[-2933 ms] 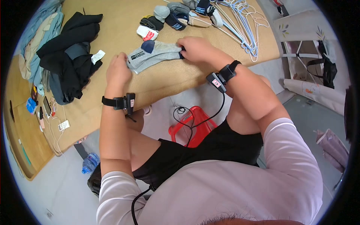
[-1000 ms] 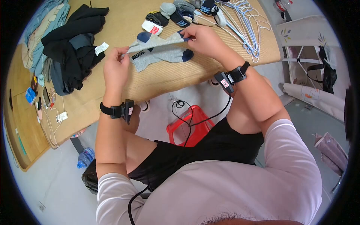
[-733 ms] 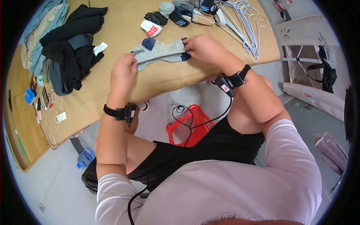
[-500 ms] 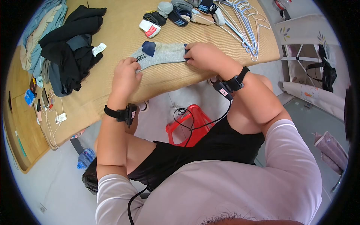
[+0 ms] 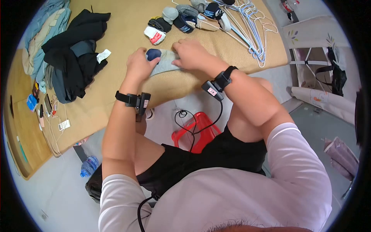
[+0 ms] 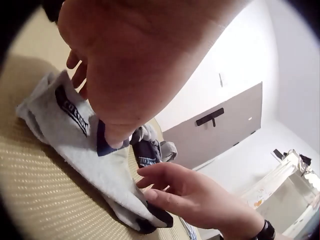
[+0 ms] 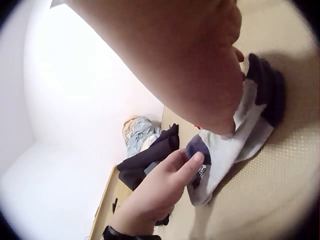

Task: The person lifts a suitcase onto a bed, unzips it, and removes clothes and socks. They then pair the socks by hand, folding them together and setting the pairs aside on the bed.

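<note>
Light grey socks (image 5: 166, 63) with navy heels and toes lie stacked at the table's near edge. In the left wrist view, dark lettering marks the cuff (image 6: 72, 112) and the dark toes (image 6: 152, 220) point away. My left hand (image 5: 140, 66) is at the heel end; its thumb rests against the navy heel (image 7: 199, 150), the other fingers loosely spread beyond. My right hand (image 5: 192, 55) lies over the foot part, thumb and fingers apart across the fabric, hiding the toes from the head view. The right thumb touches the grey fabric in the right wrist view.
Rolled socks (image 5: 185, 17) and a white-and-red one (image 5: 155, 35) sit beyond the hands. Hangers (image 5: 249, 29) lie at the far right. Dark clothes (image 5: 73, 54) are heaped at left, near cables (image 5: 58, 131). A red stool (image 5: 197, 133) stands below the table's edge.
One sock was lifted between both hands, then laid over the other and straightened. Since then my right hand has slid left from the toes, and my left hand right from the cuff towards the heel.
</note>
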`<state>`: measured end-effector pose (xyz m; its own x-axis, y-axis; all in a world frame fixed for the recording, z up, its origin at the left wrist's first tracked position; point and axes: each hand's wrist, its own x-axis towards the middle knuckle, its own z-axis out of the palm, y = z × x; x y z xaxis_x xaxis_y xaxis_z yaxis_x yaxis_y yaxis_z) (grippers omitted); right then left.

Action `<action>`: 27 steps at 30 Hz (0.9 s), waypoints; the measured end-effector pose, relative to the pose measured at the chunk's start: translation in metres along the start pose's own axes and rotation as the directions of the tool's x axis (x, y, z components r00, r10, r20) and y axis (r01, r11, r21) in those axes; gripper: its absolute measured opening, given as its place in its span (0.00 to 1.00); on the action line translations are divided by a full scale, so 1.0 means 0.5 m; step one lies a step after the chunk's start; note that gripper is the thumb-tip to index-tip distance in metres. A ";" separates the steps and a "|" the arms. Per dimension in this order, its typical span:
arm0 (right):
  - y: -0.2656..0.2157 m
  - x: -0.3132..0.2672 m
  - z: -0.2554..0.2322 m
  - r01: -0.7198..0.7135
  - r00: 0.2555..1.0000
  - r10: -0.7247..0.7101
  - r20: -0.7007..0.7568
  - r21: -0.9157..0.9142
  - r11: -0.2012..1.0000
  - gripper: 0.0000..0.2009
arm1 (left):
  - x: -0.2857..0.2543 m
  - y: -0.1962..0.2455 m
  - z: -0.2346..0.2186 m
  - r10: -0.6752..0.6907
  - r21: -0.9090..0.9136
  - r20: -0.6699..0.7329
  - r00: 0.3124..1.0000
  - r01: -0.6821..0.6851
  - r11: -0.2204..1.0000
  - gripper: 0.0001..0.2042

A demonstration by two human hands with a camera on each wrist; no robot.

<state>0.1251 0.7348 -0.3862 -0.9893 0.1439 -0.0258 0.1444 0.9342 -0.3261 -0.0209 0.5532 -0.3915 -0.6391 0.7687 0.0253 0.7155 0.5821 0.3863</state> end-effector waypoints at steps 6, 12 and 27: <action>0.013 0.019 -0.002 -0.001 0.997 -0.006 0.075 0.096 0.995 0.25 | 0.012 0.019 -0.069 -0.177 -0.213 0.428 0.886 0.290 0.933 0.17; 0.017 0.035 -0.044 0.014 0.979 -0.090 0.184 0.378 0.926 0.23 | -0.003 0.020 -0.106 0.102 -0.637 0.291 0.951 0.113 0.762 0.08; 0.032 0.031 -0.050 -0.147 0.947 0.130 0.293 0.036 0.989 0.21 | 0.029 0.034 -0.083 -0.140 0.087 0.249 0.958 0.122 0.989 0.14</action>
<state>0.1125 0.7601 -0.3682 -0.9250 0.1618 -0.3438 0.2869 0.8906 -0.3528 -0.0295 0.5632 -0.3465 -0.6426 0.7211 -0.2590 0.6542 0.6923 0.3046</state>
